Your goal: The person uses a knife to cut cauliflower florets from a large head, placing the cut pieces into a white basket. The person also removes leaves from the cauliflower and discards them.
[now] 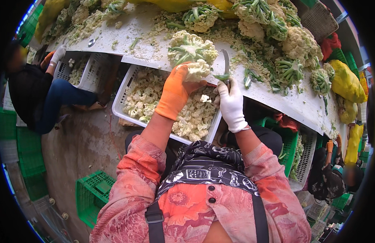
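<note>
My left hand [175, 92], in an orange knit glove, grips a cauliflower head [190, 50] whose cut stem faces me. A large pale floret [198, 70] sits against its near side, by my fingers; whether it is still attached I cannot tell. In a white glove, my right hand [231, 101] holds a curved knife [226, 62] with its blade pointing away from me. A green leaf scrap [221, 77] lies at the blade's base. Below both hands stands a white plastic crate [117, 104], filled with cut florets [193, 118] and partly hidden by my arms.
Whole cauliflowers [299, 45] are heaped at the back right of the white table [146, 57], among trimmings. Green crates [93, 194] stand on the floor [75, 152]. A person [29, 88] sits at left; another [327, 176] is at far right.
</note>
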A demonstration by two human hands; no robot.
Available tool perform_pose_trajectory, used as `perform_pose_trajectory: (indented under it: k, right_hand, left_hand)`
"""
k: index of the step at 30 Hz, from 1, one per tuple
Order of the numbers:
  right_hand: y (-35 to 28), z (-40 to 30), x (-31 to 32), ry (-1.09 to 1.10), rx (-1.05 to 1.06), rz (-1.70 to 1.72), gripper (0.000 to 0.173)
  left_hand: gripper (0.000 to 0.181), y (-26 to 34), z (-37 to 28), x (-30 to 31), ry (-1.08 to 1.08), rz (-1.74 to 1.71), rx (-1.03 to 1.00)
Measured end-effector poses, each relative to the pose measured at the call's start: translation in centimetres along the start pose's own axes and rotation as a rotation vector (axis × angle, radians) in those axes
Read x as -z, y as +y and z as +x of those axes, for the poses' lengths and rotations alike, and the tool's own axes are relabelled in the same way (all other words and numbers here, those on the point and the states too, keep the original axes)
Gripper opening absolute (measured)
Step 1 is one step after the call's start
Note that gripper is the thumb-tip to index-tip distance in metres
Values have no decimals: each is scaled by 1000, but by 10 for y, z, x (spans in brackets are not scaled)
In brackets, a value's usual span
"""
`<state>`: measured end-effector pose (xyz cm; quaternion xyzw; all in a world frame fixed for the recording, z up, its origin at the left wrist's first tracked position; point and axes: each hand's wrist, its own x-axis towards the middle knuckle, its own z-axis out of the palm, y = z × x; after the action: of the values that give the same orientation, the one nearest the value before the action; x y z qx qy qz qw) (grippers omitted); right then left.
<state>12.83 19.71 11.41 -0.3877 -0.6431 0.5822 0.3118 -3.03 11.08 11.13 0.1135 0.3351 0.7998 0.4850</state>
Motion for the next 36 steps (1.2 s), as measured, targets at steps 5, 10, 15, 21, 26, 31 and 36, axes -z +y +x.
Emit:
perform_pose_trajectory:
  k: [5, 10, 15, 21, 26, 31, 36]
  right_hand:
    - [3, -53, -16, -192, 327, -399, 29]
    - [15, -71, -36, -219, 366, -480, 28]
    - [22, -72, -49, -275, 228, -555, 27]
    - [-12, -77, -39, -657, -573, 526, 26]
    - [-15, -82, -44, -501, -394, 151, 25]
    - [14, -69, -47, -344, -400, 89, 23]
    - [22, -75, -43, -277, -420, 135, 22]
  left_hand:
    - [35, -3, -19, 23, -2, 13, -43]
    - [34, -3, -45, 26, 53, 35, -103]
    - [34, -9, -67, 31, 97, 56, -89]
    - [36, -9, -72, 60, -14, -158, 48]
    - [36, -9, -78, 61, 83, -253, 59]
    - [33, -14, -83, 63, 67, -194, 50]
    - [32, -9, -90, 58, 203, 57, -16]
